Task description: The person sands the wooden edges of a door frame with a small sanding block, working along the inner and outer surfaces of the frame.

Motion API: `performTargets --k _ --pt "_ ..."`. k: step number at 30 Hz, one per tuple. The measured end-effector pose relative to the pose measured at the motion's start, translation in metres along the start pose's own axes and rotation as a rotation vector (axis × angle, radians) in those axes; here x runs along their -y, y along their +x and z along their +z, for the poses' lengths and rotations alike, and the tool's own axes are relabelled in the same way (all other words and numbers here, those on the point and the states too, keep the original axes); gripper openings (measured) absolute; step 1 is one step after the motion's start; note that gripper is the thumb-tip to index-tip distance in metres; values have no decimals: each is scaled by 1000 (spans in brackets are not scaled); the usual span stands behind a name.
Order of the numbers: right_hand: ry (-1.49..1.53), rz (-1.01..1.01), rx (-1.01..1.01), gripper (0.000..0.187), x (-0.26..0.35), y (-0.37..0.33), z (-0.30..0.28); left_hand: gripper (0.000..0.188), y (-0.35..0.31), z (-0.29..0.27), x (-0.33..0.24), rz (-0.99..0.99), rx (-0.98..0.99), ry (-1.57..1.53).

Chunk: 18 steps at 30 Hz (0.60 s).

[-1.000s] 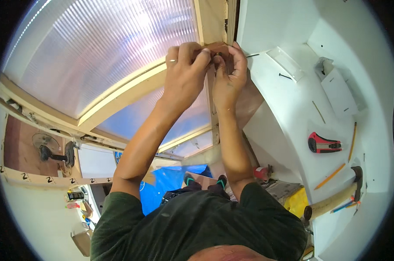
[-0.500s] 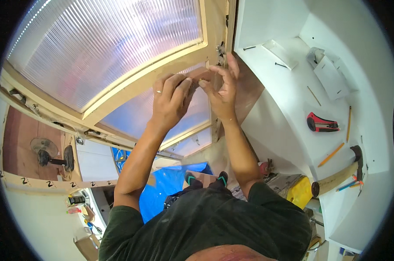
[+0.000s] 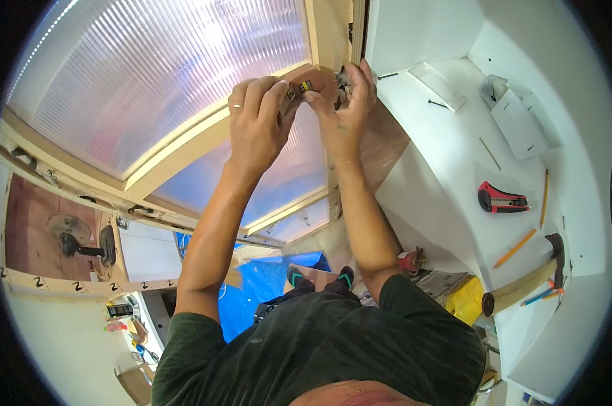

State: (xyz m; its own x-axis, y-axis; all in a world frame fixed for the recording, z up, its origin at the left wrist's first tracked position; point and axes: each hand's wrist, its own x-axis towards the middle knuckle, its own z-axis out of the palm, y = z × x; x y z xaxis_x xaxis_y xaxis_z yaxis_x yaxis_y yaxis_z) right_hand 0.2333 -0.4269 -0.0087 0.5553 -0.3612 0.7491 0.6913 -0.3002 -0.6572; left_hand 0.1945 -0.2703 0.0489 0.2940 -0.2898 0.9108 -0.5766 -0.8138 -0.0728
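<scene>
My left hand (image 3: 257,122) is closed around a reddish-brown block (image 3: 307,74), which has a small yellow-and-black mark on its face. The block is up against the cream-painted frame (image 3: 184,145) with ribbed translucent panels (image 3: 164,74); whether they touch I cannot tell. My right hand (image 3: 346,111) has its fingers apart, the thumb at the block's lower edge and the other fingers raised beside the frame's right edge. Between thumb and fingers a dark metal fitting (image 3: 342,86) on that edge shows in part.
To the right, a white shelf (image 3: 448,155) carries a red-and-black utility knife (image 3: 501,198), pencils (image 3: 515,248), screws (image 3: 438,103) and a wooden-handled hammer (image 3: 522,287). A blue sheet (image 3: 248,291) covers floor by my feet. A fan (image 3: 69,233) stands far left.
Both hands have moved up along the frame, carrying the block higher and turning its marked face into view. My right hand's fingers have come up beside the metal fitting.
</scene>
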Motion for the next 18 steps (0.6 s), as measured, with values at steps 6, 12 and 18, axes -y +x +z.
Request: performTargets --k 6,12,18 --pt "81 81 7 84 -3 4 0 40 10 8 -5 20 72 4" --pt "31 47 38 59 -13 4 -4 37 12 16 -3 102 78 40" --pt "190 140 -1 44 -12 0 -2 32 21 22 -12 70 129 14"
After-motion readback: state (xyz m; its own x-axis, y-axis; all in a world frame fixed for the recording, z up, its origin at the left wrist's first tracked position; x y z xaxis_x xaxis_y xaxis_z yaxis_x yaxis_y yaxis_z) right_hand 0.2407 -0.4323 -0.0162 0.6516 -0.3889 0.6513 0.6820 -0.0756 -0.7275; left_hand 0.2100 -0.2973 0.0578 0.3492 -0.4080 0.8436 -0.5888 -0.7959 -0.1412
